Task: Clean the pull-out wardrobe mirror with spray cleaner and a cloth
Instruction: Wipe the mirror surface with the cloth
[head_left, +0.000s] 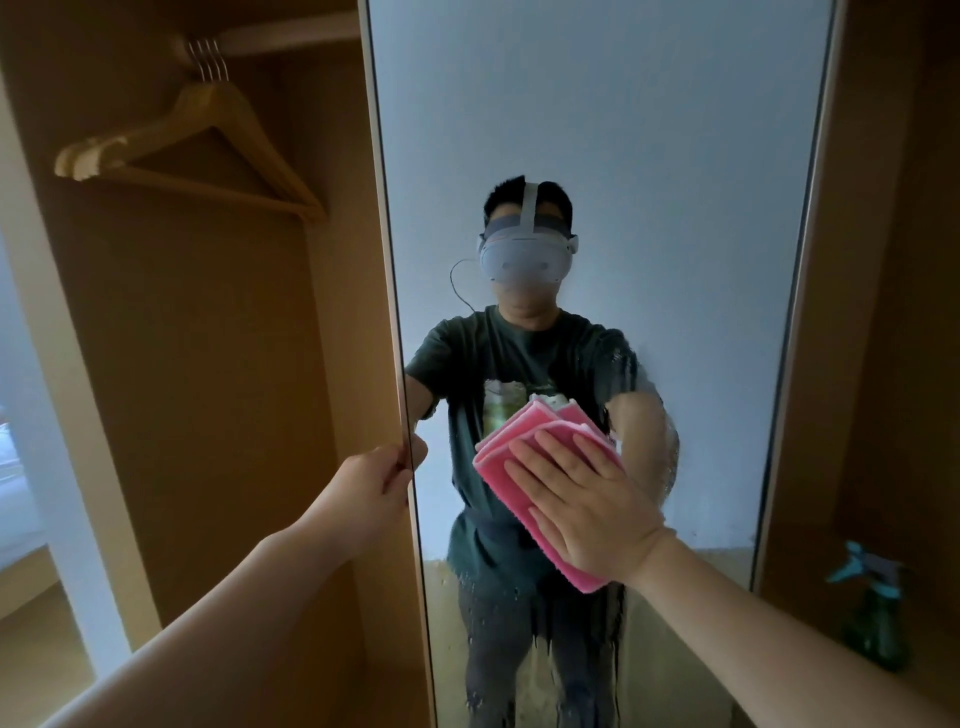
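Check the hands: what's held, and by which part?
Left hand grips the tall pull-out wardrobe mirror by its left edge. Right hand holds nothing: flat, straight fingers press the folded pink cloth against the glass.

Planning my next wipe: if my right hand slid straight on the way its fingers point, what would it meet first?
Probably the mirror's left edge, above where the left hand grips it; nothing else shows in between. The cloth under the right hand would get there first.
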